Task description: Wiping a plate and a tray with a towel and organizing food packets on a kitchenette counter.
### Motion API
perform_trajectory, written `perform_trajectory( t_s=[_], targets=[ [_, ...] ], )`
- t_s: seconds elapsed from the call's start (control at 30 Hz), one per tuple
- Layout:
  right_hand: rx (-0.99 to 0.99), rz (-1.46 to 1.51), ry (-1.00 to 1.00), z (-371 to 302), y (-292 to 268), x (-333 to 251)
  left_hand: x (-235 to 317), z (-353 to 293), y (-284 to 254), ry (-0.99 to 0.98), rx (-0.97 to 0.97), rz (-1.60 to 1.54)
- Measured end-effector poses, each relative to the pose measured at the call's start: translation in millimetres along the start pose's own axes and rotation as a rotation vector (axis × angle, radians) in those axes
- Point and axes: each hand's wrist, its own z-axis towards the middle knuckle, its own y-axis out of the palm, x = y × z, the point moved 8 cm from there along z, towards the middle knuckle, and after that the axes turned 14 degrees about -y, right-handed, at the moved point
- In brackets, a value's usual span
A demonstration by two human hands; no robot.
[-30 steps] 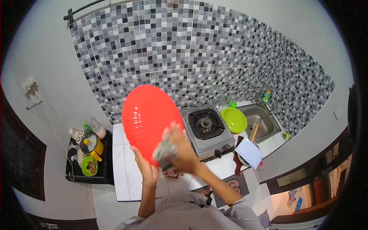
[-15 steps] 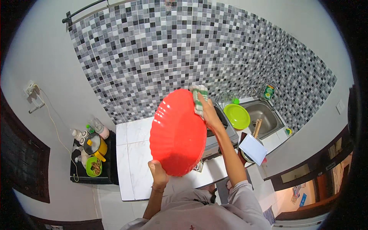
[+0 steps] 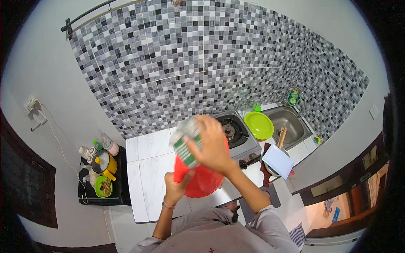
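Note:
A large red plastic tray (image 3: pixel 204 184) with a scalloped rim is held up over the white tiled counter. My left hand (image 3: pixel 173 188) is closed on its near left edge, thumb on top. My right hand (image 3: pixel 212 147), a little blurred, grips a green, white and grey striped cloth (image 3: pixel 185 148) and holds it over the tray's far part. Much of the tray is hidden behind this hand and the cloth; whether the cloth touches the tray there I cannot tell.
Right of the tray sit a gas stove (image 3: pixel 232 128), lime-green plates (image 3: pixel 259 125) and a steel sink (image 3: pixel 289 122). A white rectangular lid or board (image 3: pixel 278 161) lies over a pot near the front edge. At left, a black stand (image 3: pixel 119 185) bears a yellow pot (image 3: pixel 110 165), bottles and a green bowl (image 3: pixel 103 181).
My right hand and the cloth have moved left and nearer, from the tray's far right rim to over it. The tray has come lower and tilted, uncovering the stove.

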Motion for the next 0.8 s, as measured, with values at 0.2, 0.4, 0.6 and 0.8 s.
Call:
perform_trajectory(
  t_s=[0.2,0.4,0.6,0.8],
  targets=[
    [-0.356,0.099,0.017,-4.6,46.4,19.6,8.3,-3.4,17.4,0.085,-0.054,0.153],
    [0.008,0.654,0.650,-65.8,57.9,97.1,-8.1,-13.5,-30.9,0.051,0.351,-0.414],
    [-0.129,0.141,0.081,-62.9,56.6,-35.1,-38.3,3.7,-37.2,-0.060,0.535,-0.668],
    [-0.114,-0.010,0.035,-115.4,59.2,-39.0,-15.5,16.4,-55.9,-0.110,0.401,-0.894]
  ],
)
